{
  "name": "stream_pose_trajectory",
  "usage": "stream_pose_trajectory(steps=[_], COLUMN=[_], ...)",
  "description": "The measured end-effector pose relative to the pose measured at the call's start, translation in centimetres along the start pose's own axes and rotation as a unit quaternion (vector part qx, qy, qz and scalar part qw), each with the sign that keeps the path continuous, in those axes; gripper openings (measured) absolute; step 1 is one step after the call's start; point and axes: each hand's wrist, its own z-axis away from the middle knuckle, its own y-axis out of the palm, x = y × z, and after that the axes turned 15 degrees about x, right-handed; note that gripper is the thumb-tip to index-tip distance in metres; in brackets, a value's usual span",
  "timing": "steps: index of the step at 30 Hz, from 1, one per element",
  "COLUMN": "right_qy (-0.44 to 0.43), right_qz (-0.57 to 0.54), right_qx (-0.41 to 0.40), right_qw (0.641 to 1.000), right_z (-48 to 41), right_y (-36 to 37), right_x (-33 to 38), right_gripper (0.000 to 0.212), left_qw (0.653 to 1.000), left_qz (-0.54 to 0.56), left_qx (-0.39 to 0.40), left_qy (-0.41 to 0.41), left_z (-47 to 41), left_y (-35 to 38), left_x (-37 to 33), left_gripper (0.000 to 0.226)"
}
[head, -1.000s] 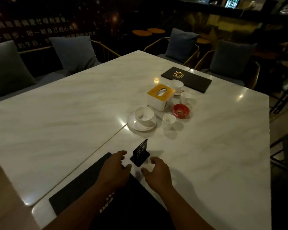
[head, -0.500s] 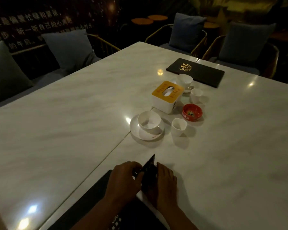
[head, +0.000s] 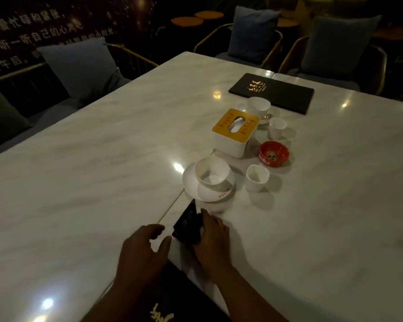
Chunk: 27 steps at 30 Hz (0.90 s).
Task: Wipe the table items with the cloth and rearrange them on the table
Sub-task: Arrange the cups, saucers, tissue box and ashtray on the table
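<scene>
A small black table number sign (head: 187, 223) stands tilted near the front of the white marble table (head: 102, 159). My right hand (head: 211, 240) grips its right side. My left hand (head: 142, 249) hovers just left of it, fingers curled and apart, holding nothing that I can make out. Behind the sign sit a white bowl on a saucer (head: 211, 175), a small white cup (head: 257, 177), a red ashtray (head: 274, 153), and a white tissue box with a yellow lid (head: 235, 132). No cloth is visible.
Farther back are a second bowl on a saucer (head: 258, 105), another small cup (head: 277, 127) and a black menu (head: 271, 91). A second black menu (head: 170, 298) lies under my forearms. Cushioned chairs (head: 254, 33) ring the table's far edges.
Both hands closed in on the sign from either side; now the right hand holds it tilted and the left hand has come off it. The view has shifted forward.
</scene>
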Motion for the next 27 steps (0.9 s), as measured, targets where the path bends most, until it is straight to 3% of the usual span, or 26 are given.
stream_pose_trajectory(steps=[2,5,10,20,27], right_qy=[0.010,0.012,0.005,-0.006,-0.006], right_qz=[-0.013,-0.049,-0.072,-0.059,-0.043], right_qx=[0.025,0.025,0.004,-0.007,0.011], right_qw=[1.000,0.998,0.997,0.998,0.999], right_z=[-0.6,-0.6,-0.2,-0.4,-0.3], right_y=[0.4,1.4,2.1,2.1,2.1], right_x=[0.1,-0.4,-1.0,-0.9,-1.1], right_gripper=[0.092,0.104,0.100,0.086,0.100], left_qw=[0.998,0.993,0.980,0.983,0.984], left_qz=[-0.047,-0.067,-0.105,-0.105,-0.099], left_qx=[0.031,0.081,0.153,0.135,0.132], left_qy=[-0.020,-0.053,-0.067,-0.065,-0.067], left_z=[0.2,0.6,1.1,1.8,2.6], left_y=[-0.5,-0.8,-0.2,0.6,0.7], left_x=[1.7,2.9,3.4,4.5,4.6], left_gripper=[0.042,0.044,0.053,0.053,0.052])
